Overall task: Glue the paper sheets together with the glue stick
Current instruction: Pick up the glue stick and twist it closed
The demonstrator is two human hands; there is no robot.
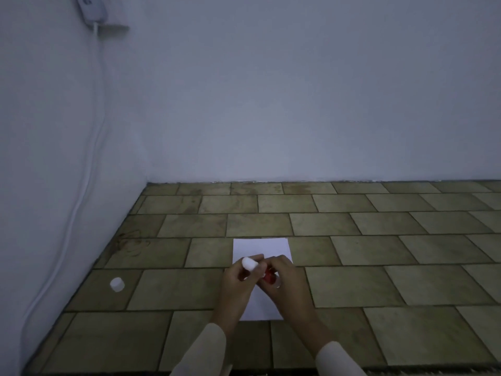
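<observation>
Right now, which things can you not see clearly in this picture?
Head view only:
- Glue stick: both hands wrap it, so only its red body shows; the tip is hidden.
- Paper sheets: hands cover the middle; how many sheets lie there is unclear.
- Device on the wall: cut off by the top edge.
- White cap on the floor: too small for detail.

Colours and patterns as I see them from the head camera

I see a plain white paper sheet point(260, 248) on an olive-tan tiled floor point(379, 253) laid in a staggered brick pattern with dark grout; a red-bodied glue stick point(269, 275), a white cap point(249, 263), another small white cap point(117, 284), cream sleeves point(206, 351), pale blue-grey walls point(271, 90), and a white cable point(89, 164).
</observation>
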